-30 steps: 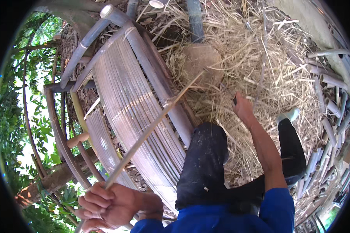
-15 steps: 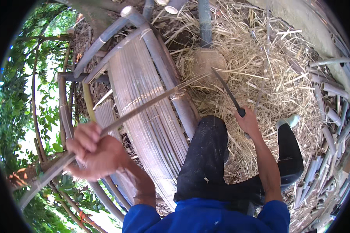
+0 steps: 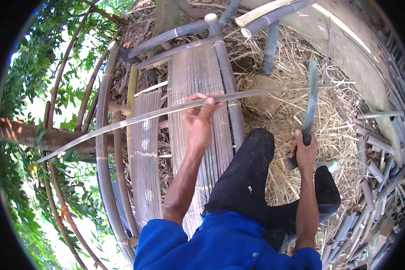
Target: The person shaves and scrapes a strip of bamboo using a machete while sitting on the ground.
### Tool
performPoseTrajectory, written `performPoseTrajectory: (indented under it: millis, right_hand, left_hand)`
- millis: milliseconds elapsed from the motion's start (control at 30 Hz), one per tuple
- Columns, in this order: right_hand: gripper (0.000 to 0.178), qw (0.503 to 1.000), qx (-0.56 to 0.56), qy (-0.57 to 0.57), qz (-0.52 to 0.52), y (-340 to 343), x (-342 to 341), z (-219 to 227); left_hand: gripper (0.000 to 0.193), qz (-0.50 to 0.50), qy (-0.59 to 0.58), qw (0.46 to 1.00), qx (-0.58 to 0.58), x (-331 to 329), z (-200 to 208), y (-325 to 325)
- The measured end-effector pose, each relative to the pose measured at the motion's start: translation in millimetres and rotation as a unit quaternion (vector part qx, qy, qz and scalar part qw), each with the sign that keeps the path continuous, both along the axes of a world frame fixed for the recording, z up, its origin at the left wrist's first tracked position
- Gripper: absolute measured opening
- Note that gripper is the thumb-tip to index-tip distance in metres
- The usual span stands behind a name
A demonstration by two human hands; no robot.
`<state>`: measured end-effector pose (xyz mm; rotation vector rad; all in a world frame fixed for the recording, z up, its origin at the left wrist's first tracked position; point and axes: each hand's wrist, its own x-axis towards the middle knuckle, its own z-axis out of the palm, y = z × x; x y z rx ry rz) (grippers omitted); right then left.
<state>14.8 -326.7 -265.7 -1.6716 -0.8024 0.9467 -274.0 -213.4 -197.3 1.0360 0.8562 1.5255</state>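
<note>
A long, thin bamboo strip (image 3: pixel 153 113) stretches across in front of me, from the leaves at the left to above the straw at the right. Near its middle, my left hand (image 3: pixel 198 126) pinches it between thumb and fingers, over the bamboo bench. My right hand (image 3: pixel 305 150) is wrapped round the dark handle of a machete (image 3: pixel 311 96), its blade pointing up and away from me. The blade crosses the strip near the strip's right end; whether they touch I cannot tell.
The slatted bamboo bench (image 3: pixel 195 67) stands left of my bent leg (image 3: pixel 243 180). Straw-like shavings (image 3: pixel 283 175) cover the ground, around a flat brown block (image 3: pixel 262 96). Cut bamboo pieces (image 3: pixel 382 148) pile up along the right. Bamboo poles (image 3: pixel 274 18) jut in at the top.
My left hand has moved right and away from me along with the strip, which now lies flatter across the view. The machete has swung from pointing up-left to nearly straight ahead. The view has shifted.
</note>
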Motion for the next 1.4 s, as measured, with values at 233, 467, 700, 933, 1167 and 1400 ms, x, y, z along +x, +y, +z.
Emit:
performPoseTrajectory:
  millis: [233, 467, 700, 933, 1167, 1400]
  right_hand:
    - [0.029, 0.96, 0.222, 0.119, -0.124, 9.2, -40.1, 40.4]
    - [0.026, 0.939, 0.256, 0.145, -0.178, 13.4, -36.1, 33.2]
    - [0.027, 0.959, 0.197, 0.13, -0.156, 8.4, -13.1, 16.2]
    - [0.023, 0.991, 0.086, 0.071, -0.069, 0.9, -20.0, 19.3]
    - [0.02, 1.0, -0.003, -0.009, 0.009, -25.6, -5.2, -15.7]
    - [0.021, 1.0, -0.026, 0.014, -0.007, -27.5, 4.7, -35.3]
  left_hand:
    - [0.01, -0.084, -0.161, 0.977, -0.109, 29.3, -19.7, -63.8]
    - [0.038, -0.307, 0.215, 0.902, -0.215, 6.8, 11.3, -120.4]
    - [0.028, 0.008, 0.637, 0.704, 0.315, -96.4, 1.2, -81.5]
    - [0.025, -0.146, 0.667, 0.721, 0.121, -75.1, 5.2, -120.6]
    - [0.042, 0.049, 0.584, 0.81, 0.0, -138.9, -39.9, -172.2]
    - [0.04, 0.183, 0.597, 0.77, -0.128, -181.7, -98.0, -199.1]
